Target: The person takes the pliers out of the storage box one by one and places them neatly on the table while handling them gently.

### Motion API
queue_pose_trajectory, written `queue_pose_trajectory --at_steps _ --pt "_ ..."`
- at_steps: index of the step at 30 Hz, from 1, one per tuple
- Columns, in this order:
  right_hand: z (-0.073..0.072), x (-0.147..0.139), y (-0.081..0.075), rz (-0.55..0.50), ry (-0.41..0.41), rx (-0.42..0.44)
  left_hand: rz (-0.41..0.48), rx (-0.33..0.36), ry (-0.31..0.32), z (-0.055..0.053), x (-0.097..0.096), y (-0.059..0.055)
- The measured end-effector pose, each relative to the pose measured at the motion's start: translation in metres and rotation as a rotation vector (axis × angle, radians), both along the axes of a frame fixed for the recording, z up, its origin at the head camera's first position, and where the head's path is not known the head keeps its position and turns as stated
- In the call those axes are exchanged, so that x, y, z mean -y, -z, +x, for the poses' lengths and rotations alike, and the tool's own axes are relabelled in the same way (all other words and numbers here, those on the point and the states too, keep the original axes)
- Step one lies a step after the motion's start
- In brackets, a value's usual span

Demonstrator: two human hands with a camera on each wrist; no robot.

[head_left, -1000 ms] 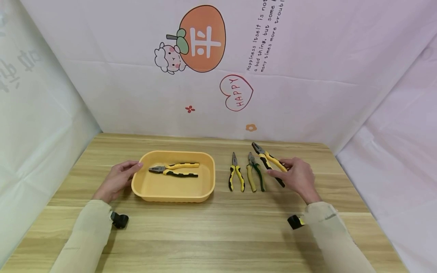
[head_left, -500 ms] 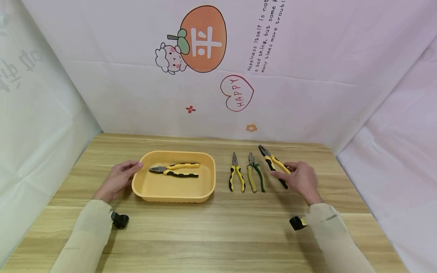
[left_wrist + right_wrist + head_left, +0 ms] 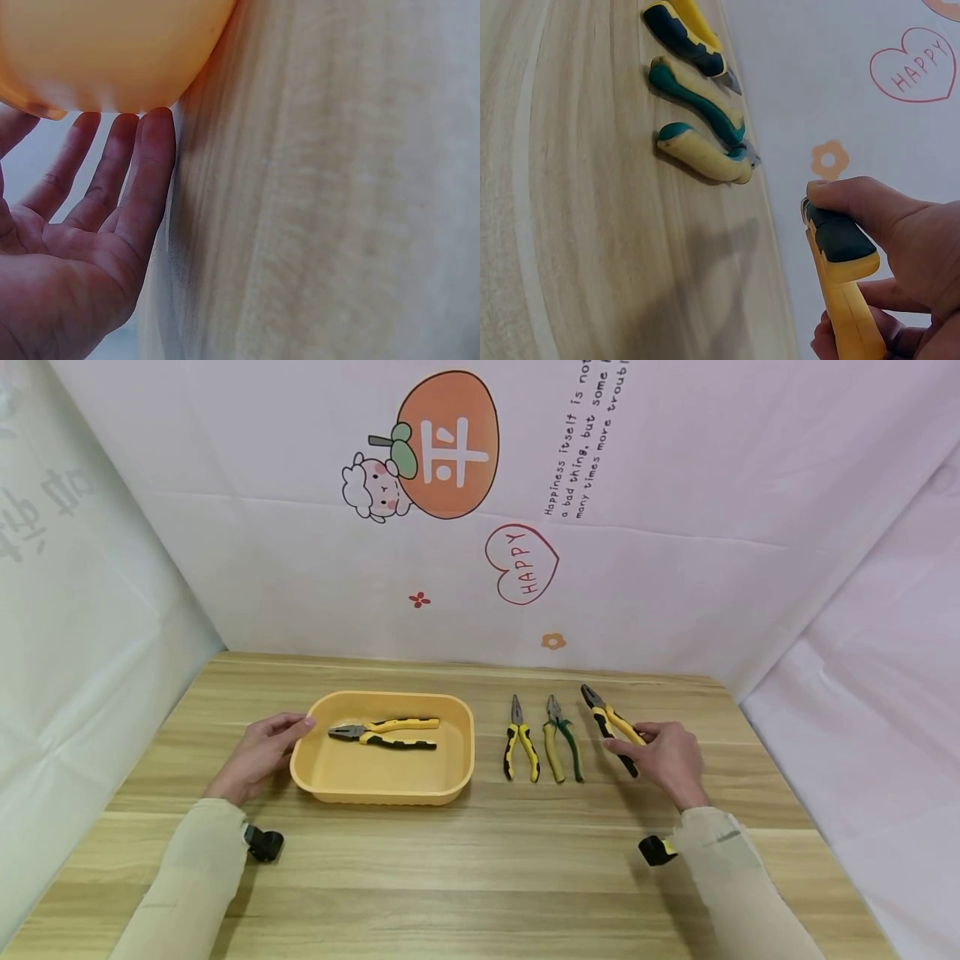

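My left hand (image 3: 262,753) holds the left end of a yellow plastic tray (image 3: 378,796), thumb over the rim and fingertips against the outer wall. Inside lie combination pliers (image 3: 367,735) with yellow-black handles, jaws pointing left. My right hand (image 3: 667,760) grips other yellow-black combination pliers (image 3: 602,713) by the handles, their jaws pointing up and left. The right wrist view shows the thumb on a black-padded handle (image 3: 844,238). To the left of this hand, long-nose pliers (image 3: 517,725) and green-handled pliers (image 3: 556,721) lie side by side on the table.
The wooden table (image 3: 450,877) ends at a white cloth backdrop (image 3: 675,593) with printed pictures. More white cloth hangs on the left and right. Black wrist cameras sit below both hands.
My right hand has moved right and slightly toward me with the pliers, away from the two on the table. The left hand and the tray stay put.
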State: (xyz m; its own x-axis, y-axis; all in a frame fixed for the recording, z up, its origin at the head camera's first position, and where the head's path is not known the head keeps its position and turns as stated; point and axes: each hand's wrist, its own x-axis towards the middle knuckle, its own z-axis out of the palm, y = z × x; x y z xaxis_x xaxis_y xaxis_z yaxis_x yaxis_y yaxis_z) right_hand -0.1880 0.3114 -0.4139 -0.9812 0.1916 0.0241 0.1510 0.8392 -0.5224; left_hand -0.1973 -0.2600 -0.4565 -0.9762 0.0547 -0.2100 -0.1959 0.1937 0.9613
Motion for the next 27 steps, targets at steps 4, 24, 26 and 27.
queue_pose_trajectory --at_steps 4,24,26,27 --pt "0.0 -0.002 0.003 0.0 0.01 0.006 -0.001 0.0 0.001 0.0 0.0 0.0" --pt "-0.004 -0.005 0.013 0.01 0.049 0.06 0.022 0.008 -0.004 -0.001 -0.001 -0.001" --pt "-0.005 -0.005 0.013 0.014 0.051 0.064 0.022 0.009 -0.006 -0.001 -0.001 0.0" --pt "-0.005 -0.005 0.013 0.014 0.051 0.064 0.02 0.011 -0.005 -0.001 -0.001 0.0"
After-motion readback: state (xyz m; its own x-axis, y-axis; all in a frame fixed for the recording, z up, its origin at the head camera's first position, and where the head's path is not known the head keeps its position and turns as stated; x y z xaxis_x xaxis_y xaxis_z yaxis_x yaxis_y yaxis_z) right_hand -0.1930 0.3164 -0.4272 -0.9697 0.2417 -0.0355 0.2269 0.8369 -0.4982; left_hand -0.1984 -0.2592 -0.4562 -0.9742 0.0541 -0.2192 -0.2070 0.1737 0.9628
